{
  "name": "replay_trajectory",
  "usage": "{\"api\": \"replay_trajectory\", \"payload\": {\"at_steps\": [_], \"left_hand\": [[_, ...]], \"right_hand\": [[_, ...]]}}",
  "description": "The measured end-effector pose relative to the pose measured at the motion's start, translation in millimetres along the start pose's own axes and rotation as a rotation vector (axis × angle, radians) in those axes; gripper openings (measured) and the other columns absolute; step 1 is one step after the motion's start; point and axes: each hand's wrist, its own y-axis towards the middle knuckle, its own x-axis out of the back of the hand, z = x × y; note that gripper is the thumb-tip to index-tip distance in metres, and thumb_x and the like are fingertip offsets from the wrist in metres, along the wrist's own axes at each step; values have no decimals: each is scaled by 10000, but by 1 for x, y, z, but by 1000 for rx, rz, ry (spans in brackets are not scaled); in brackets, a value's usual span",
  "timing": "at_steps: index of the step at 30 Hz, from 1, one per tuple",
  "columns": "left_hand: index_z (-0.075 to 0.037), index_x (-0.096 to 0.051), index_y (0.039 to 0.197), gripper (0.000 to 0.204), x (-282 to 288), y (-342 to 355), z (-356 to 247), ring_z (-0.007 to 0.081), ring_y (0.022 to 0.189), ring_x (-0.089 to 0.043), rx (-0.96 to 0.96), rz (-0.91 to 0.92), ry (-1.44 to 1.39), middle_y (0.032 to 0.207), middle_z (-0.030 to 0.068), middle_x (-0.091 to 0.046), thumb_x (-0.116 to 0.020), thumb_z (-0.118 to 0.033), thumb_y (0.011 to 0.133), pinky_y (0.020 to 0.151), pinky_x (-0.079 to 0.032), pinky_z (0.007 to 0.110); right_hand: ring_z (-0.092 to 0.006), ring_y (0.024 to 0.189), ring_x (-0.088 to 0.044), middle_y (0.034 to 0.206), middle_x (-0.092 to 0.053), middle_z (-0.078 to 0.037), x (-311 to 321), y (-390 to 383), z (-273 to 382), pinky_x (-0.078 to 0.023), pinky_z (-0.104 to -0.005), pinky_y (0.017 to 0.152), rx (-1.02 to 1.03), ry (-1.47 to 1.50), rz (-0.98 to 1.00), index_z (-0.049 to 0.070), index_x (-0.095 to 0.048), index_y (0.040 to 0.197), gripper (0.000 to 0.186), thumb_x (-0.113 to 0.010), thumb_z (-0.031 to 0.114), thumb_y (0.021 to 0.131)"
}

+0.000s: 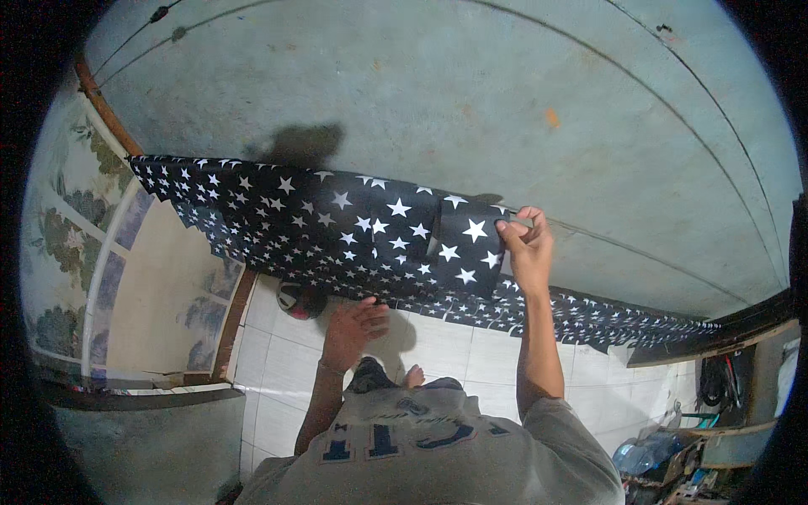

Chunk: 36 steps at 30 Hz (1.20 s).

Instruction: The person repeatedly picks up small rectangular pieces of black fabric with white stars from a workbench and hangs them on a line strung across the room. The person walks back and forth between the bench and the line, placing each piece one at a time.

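Note:
A long row of black sheets with white stars [290, 206] hangs along the wall; whether they are cloth or plastic, I cannot tell. At the row's right end, my right hand [530, 252] is closed in a pinch on the upper right corner of one star-printed sheet [463, 251]. My left hand [352, 330] is lower and further left, its fingers stretched out beside the sheets' lower edges. Nothing shows in it, and I cannot tell whether its fingertips touch the sheets. A lower band of star-printed sheets [589, 316] runs right behind my right forearm.
A thin line [623, 246] crosses the grey-green wall [421, 93]. A dark round object [300, 300] is on the white tiled floor [446, 341]. Patterned panels [139, 278] stand at left. Plastic bottles [640, 456] and clutter fill the lower right.

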Motion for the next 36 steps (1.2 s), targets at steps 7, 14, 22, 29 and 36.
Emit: {"api": "replay_trajectory", "payload": {"at_steps": [7, 14, 22, 29, 36], "left_hand": [[-44, -359, 1293, 622, 21, 13, 6, 284, 1083, -485, 254, 11, 233, 1247, 162, -460, -322, -525, 900, 929, -390, 417], [-43, -365, 1292, 593, 45, 60, 0, 263, 1120, -460, 564, 156, 507, 1265, 140, -451, -383, -486, 898, 951, -366, 370], [-21, -367, 1287, 522, 36, 102, 71, 235, 1085, -496, 939, 487, 844, 1229, 141, -486, -395, -391, 919, 896, -400, 369], [-15, -384, 1251, 511, 18, 128, 233, 263, 1024, -542, 1178, 525, 1148, 1189, 145, -521, -459, -375, 896, 849, -431, 388], [-30, -404, 1209, 444, 17, 171, 401, 305, 1035, -501, 1350, 382, 1364, 1148, 160, -529, -453, -339, 893, 876, -388, 434]], "right_hand": [[-4, 589, -386, 632, -504, 46, -19, 0, -17, -272, -160, 497, 61, -24, -126, 94, -402, 877, 236, -591, -32, 813], [-76, 681, -533, 765, -577, -19, -21, -6, -15, -428, -198, 574, 82, -154, -181, 59, -438, 929, 257, -639, -4, 782], [-142, 729, -608, 826, -631, -111, 68, -136, -38, -480, -283, 643, -54, -397, -585, 11, -477, 959, 203, -590, 122, 832], [-390, 875, -574, 887, -605, -244, 159, -394, -182, -460, -433, 769, -955, -861, -769, -21, -524, 1032, 447, -588, 348, 788], [-336, 776, -633, 810, -632, -238, 167, -597, -208, -511, -409, 700, -1541, -351, -1312, -58, -631, 740, 305, -538, 221, 658]]}}
